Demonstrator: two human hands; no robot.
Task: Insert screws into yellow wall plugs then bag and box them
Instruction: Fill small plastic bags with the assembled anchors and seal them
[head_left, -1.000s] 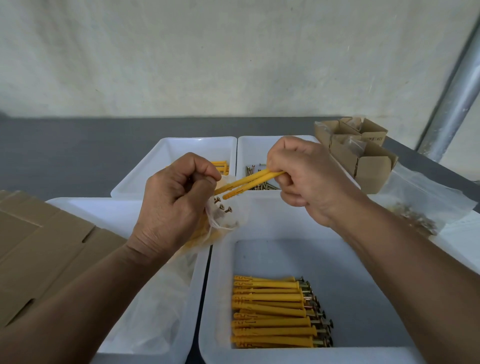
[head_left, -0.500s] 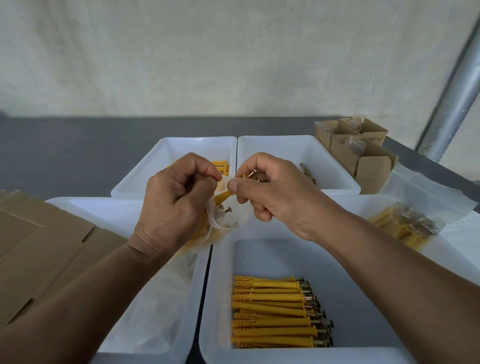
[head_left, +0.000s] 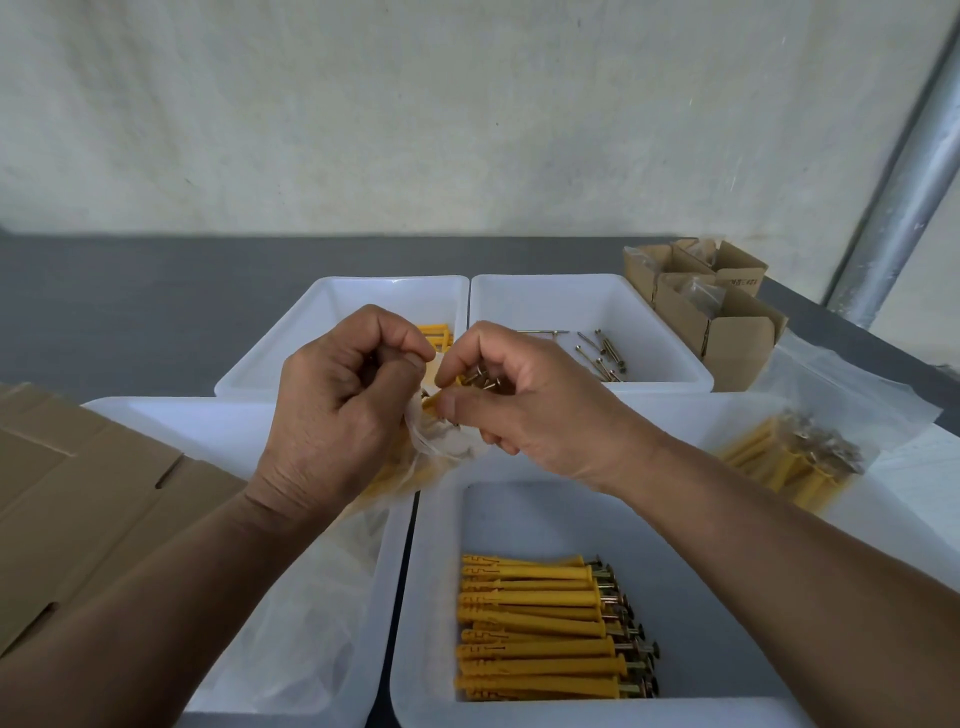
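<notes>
Head: left hand (head_left: 337, 410), fingers curled tight, grips the bag (head_left: 447, 449) at its mouth above the near-left bin (head_left: 171, 410). Right hand (head_left: 535, 415) pinches a few plugs (head_left: 457, 384), screw heads showing, tips at the bag mouth. Plug stack (head_left: 540, 623) lies in the near-right bin (head_left: 431, 571); filled bag (head_left: 800, 457) far right.

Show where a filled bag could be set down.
Bare: the grey tabletop behind the far trays, left of the cardboard boxes; the near right tray floor beyond the assembled plugs. Crowded: the right edge, with a filled bag; centre, where left hand grips a clear bag, right hand pinches plugs.
</notes>
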